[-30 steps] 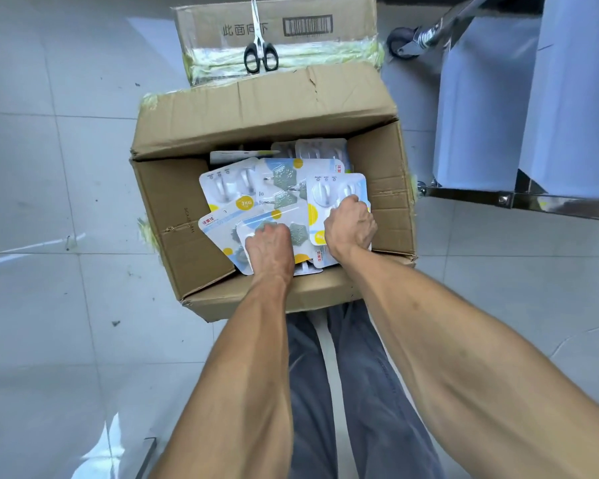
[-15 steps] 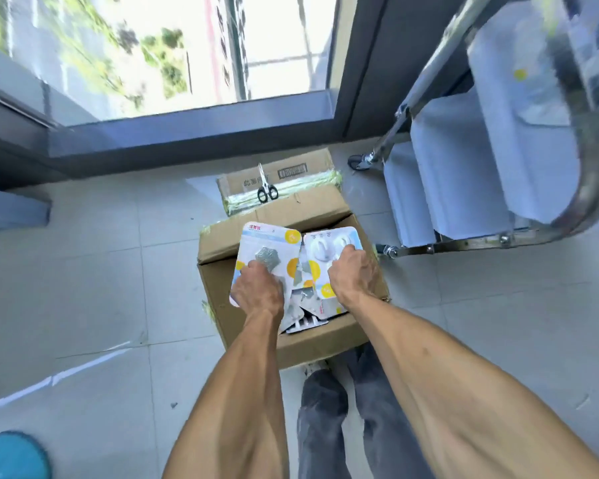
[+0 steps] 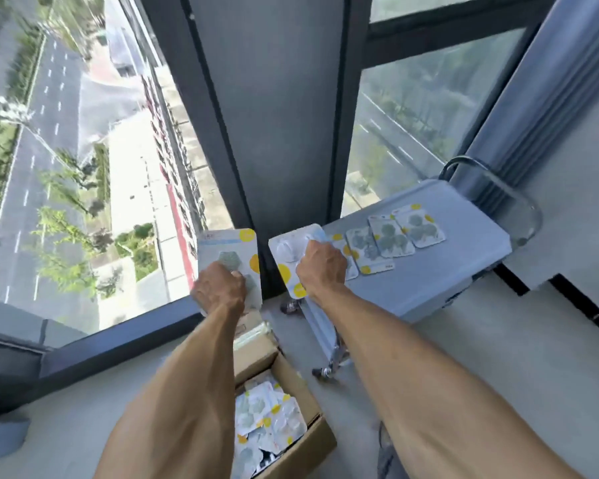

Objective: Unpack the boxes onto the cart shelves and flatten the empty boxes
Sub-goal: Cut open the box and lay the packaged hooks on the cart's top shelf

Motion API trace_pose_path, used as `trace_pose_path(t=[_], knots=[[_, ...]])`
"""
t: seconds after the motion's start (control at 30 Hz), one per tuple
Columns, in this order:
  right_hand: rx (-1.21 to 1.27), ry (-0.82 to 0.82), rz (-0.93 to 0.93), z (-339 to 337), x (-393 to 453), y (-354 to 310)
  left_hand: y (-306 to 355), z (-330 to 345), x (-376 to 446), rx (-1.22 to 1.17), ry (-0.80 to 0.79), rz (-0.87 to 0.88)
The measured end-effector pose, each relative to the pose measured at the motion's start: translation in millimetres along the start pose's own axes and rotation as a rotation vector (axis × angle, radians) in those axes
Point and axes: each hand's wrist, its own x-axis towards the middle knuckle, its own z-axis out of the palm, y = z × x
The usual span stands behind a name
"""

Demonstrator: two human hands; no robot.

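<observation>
Two packs — one per grip: left hand [image 3: 218, 288] holds hex-pad pack [image 3: 230, 254], right hand [image 3: 322, 267] hook pack [image 3: 291, 257].

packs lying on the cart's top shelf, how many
4 visible, overlapping in a row on the shelf: packs at, and partly behind the right hand; more may be hidden.

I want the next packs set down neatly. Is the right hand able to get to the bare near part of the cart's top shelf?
Probably yes: the right hand, gripping a blister pack, is already at the top shelf edge, nothing between.

Packets lie in a row [image 3: 388, 242] on the cart's top shelf [image 3: 464, 243], right of the open box [image 3: 291, 409] on the floor.
</observation>
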Motion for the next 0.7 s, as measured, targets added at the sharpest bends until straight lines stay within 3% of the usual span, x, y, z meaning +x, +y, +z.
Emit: trace_pose_path(t=[0.17, 0.33, 0.53, 0.7], knots=[[0.004, 0.054, 0.188, -68, 64, 105, 135, 9, -19, 0.002, 0.001, 0.158], [-0.062, -0.008, 0.271, -73, 146, 253, 267, 111, -57, 0.031, -0.196, 0.248], [-0.157, -0.153, 0.287, -55, 276, 403, 410, 260, -82, 0.099, -0.39, 0.1], [-0.19, -0.216, 0.304, -34, 349, 472, 489, 329, -84, 0.132, -0.448, 0.053]])
